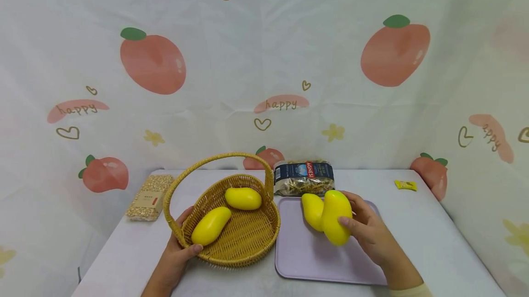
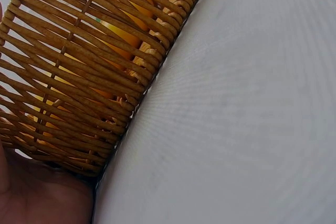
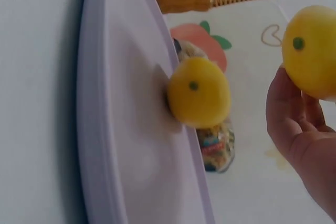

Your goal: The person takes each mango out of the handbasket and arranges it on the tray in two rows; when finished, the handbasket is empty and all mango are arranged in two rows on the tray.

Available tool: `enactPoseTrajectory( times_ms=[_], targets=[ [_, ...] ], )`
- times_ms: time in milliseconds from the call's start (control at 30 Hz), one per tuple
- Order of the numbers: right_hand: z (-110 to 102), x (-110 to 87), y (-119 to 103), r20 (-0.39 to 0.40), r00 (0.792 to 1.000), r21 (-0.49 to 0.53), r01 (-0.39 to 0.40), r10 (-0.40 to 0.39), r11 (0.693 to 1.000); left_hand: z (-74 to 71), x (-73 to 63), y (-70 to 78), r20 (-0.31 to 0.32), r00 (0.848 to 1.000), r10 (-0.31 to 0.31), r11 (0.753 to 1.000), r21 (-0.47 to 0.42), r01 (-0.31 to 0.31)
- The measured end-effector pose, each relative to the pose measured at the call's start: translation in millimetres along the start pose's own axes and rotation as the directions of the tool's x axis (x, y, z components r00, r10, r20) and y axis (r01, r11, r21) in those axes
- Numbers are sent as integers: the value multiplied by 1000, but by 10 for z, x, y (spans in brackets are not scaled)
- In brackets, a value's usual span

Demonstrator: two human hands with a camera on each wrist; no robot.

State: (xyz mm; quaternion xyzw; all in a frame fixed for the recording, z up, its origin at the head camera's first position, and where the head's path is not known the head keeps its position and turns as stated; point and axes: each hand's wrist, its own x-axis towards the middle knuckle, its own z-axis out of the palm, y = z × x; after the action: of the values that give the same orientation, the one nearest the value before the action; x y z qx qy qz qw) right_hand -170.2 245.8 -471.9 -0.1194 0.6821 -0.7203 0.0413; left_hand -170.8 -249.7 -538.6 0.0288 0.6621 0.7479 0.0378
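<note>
My right hand (image 1: 368,230) grips a yellow mango (image 1: 336,219) above the tray, thumb on its near side. In the right wrist view this mango (image 3: 315,51) is up off the tray. Behind it a second mango (image 1: 312,210) lies on the lilac tray (image 1: 306,260), partly hidden in the head view. My left hand (image 1: 177,253) holds the left side of a wicker basket (image 1: 241,237), thumb over the rim and fingers behind the wall. Inside the basket lie two mangoes, one at the back (image 1: 244,198) and one at the left (image 1: 211,226). Its arched handle (image 1: 223,155) stands upright.
A bag of pasta (image 1: 305,177) lies behind the tray. At the back left is a packet of pale grains (image 1: 149,198). A small yellow wrapped sweet (image 1: 405,185) lies at the back right. A printed curtain (image 1: 264,58) hangs behind the white table (image 1: 430,232).
</note>
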Motion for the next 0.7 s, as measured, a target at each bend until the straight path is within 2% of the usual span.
enactPoseTrajectory(
  times_ms=[267, 567, 700],
  targets=[
    [-104, 22, 1, -150, 984, -26, -97, 92, 995, 4, -2, 4, -7, 1000, -3, 1000, 5, 4],
    [-248, 49, 96, -204, 972, -64, -135, 120, 989, 7, 5, -10, 3, 1000, 12, 1000, -12, -12],
    [-297, 58, 144, -242, 955, -116, -202, 170, 973, 3, 8, -17, 12, 999, 30, 999, -24, -29]
  ],
)
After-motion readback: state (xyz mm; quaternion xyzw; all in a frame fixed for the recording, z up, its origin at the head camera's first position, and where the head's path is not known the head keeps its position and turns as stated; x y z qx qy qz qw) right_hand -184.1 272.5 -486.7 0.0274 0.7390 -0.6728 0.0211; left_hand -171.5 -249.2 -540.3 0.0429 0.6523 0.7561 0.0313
